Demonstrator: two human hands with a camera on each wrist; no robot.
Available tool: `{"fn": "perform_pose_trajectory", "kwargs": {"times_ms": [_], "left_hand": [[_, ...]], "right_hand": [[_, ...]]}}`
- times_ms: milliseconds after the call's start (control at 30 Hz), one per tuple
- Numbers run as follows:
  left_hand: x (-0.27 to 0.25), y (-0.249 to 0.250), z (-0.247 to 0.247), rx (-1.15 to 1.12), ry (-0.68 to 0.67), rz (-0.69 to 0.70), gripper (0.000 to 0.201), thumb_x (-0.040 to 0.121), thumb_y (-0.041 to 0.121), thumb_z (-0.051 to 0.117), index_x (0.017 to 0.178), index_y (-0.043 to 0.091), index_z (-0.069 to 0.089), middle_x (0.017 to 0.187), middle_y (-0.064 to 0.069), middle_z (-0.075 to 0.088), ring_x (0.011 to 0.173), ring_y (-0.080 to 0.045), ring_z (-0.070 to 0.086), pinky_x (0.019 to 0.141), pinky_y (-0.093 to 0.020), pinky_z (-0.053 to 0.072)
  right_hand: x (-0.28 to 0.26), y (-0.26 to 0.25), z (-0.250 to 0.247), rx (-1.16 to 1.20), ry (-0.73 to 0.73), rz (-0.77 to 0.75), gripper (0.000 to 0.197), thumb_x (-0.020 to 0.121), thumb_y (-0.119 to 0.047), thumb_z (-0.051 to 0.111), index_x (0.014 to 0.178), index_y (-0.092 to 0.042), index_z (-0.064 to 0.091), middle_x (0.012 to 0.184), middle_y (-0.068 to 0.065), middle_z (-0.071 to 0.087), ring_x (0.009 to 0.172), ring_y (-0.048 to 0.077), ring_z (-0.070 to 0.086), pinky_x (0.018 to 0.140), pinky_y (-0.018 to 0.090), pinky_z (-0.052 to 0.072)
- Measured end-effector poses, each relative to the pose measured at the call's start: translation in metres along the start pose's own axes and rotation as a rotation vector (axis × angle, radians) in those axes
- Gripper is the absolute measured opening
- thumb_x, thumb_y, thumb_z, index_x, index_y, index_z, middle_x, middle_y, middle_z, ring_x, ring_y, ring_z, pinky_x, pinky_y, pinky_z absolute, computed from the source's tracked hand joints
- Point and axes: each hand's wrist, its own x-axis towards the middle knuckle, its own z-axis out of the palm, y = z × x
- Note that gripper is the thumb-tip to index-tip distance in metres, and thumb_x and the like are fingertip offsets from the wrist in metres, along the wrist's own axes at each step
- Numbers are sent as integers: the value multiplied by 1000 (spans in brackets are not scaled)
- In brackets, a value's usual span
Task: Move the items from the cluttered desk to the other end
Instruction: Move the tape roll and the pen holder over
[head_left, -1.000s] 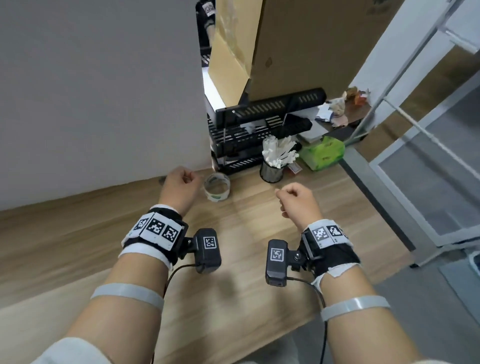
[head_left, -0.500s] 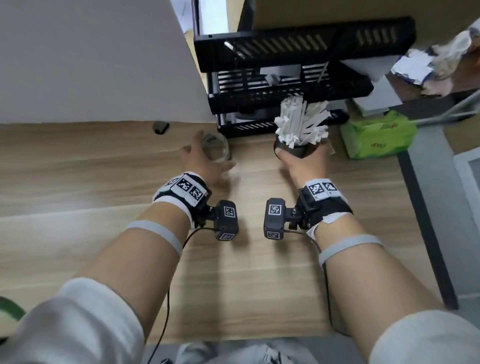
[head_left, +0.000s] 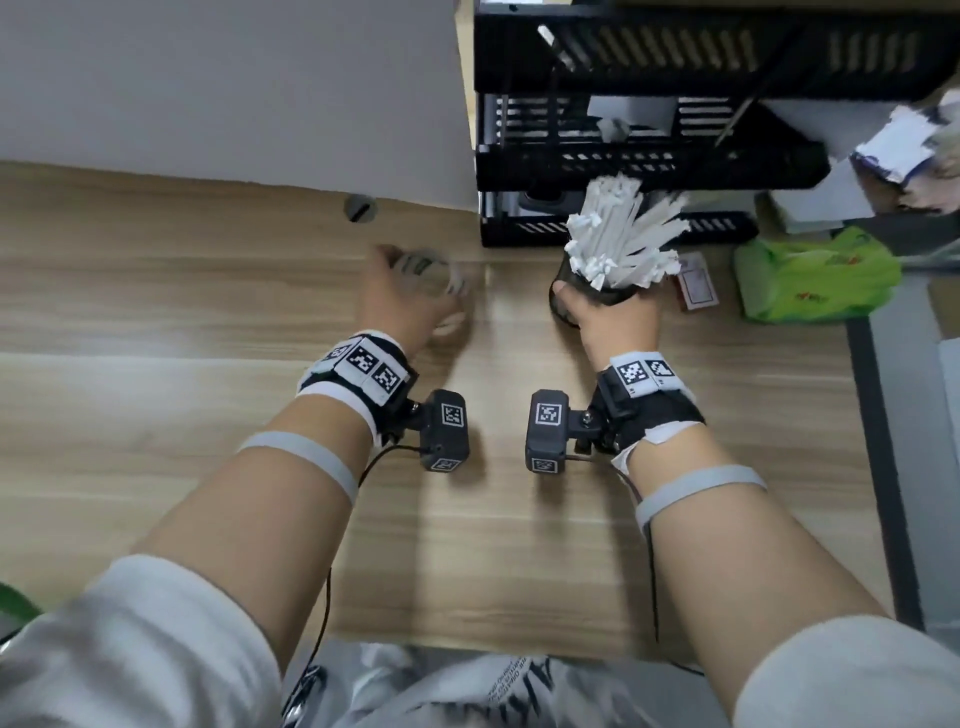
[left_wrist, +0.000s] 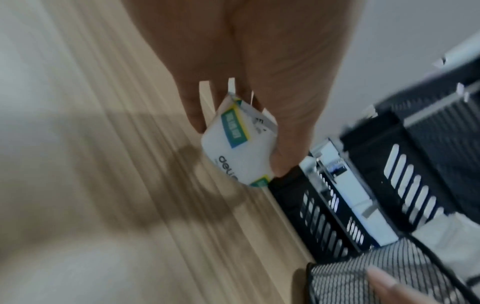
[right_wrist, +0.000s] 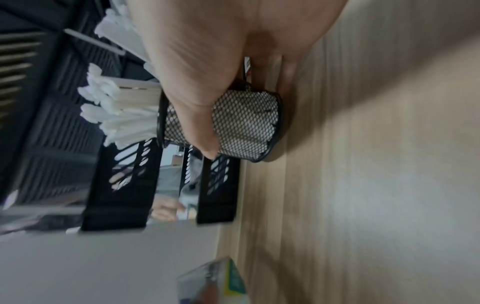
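The left hand (head_left: 400, 306) is gripping the tape roll (left_wrist: 239, 142) while the right hand (head_left: 615, 325) is clasping the upright mesh holder (right_wrist: 244, 125); the bare table (head_left: 156, 415) is stretching away leftward.

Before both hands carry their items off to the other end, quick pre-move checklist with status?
1. Right hand grips mesh cup: ok.
2. Left hand holds tape roll: ok.
3. Cup off the desk: cannot tell.
4. White sticks seated, none fallen: ok.
5. Sticks apart from the black tray rack: cannot tell; they overlap it in the head view.
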Motion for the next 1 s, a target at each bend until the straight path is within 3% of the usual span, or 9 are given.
{"fn": "perform_pose_trajectory", "kwargs": {"times_ms": [67, 200, 333, 433, 500, 633, 733, 867, 1000], "left_hand": [[-12, -8, -30, -64, 26, -14, 81, 69, 24, 88, 134, 11, 42, 123, 0, 53, 110, -16, 54, 92, -26, 45], [-35, -24, -107, -193, 140, -34, 84, 67, 33, 90, 135, 13, 45, 130, -2, 57, 115, -18, 58, 97, -26, 47], [-52, -48, -207, -338, 225, -59, 98, 51, 54, 88, 133, 21, 46, 129, 3, 56, 114, -18, 60, 97, -45, 55], [-69, -71, -291, -451, 343, -35, 98, 49, 56, 90, 133, 26, 48, 130, 5, 57, 115, -16, 61, 97, -46, 55], [-81, -90, -343, -489, 396, -16, 96, 50, 54, 90, 134, 29, 50, 129, 7, 58, 115, -15, 63, 96, -45, 55], [-114, -147, -450, -577, 534, -15, 96, 46, 56, 92, 131, 29, 56, 123, 7, 65, 110, -17, 67, 93, -45, 58], [-145, -193, -518, -607, 626, -47, 91, 51, 49, 91, 132, 26, 55, 123, 6, 63, 110, -18, 66, 87, -44, 60], [-182, -244, -595, -615, 728, -77, 83, 63, 38, 90, 136, 22, 52, 125, 3, 62, 110, -19, 66, 85, -44, 61], [-202, -279, -651, -631, 812, -88, 82, 68, 36, 90, 137, 20, 50, 125, 2, 63, 108, -17, 66, 87, -43, 61]], "right_hand": [[-25, -12, 11, -18, -11, -13, 74, 64, -45, 86, 122, -7, 63, 110, -4, 69, 106, 11, 64, 84, 11, 42], [-84, -48, 49, 133, -116, 14, 59, 69, -18, 88, 120, -14, 59, 99, -13, 65, 78, -18, 60, 65, -1, 42], [-151, -104, 104, 117, -259, -55, 57, 67, -28, 89, 118, -19, 64, 104, -9, 67, 94, 5, 63, 79, 10, 44], [-205, -147, 154, 71, -380, -168, 69, 62, -44, 88, 120, -16, 65, 110, -8, 71, 102, 8, 67, 88, 17, 49], [-242, -174, 185, 107, -435, -237, 70, 62, -42, 89, 122, -16, 62, 114, -5, 71, 107, 11, 67, 96, 26, 50], [-335, -226, 254, 167, -585, -325, 58, 68, -27, 90, 116, -20, 57, 114, -5, 68, 106, 13, 64, 93, 22, 45], [-403, -251, 307, 194, -702, -339, 48, 67, -21, 91, 100, -31, 58, 107, -8, 70, 101, 13, 67, 97, 32, 51], [-477, -270, 365, 235, -823, -378, 48, 64, -18, 91, 95, -35, 59, 105, -10, 72, 98, 8, 69, 95, 38, 55], [-527, -286, 412, 225, -912, -383, 57, 62, -23, 92, 110, -25, 62, 107, -7, 72, 98, 8, 69, 95, 39, 55]]}}
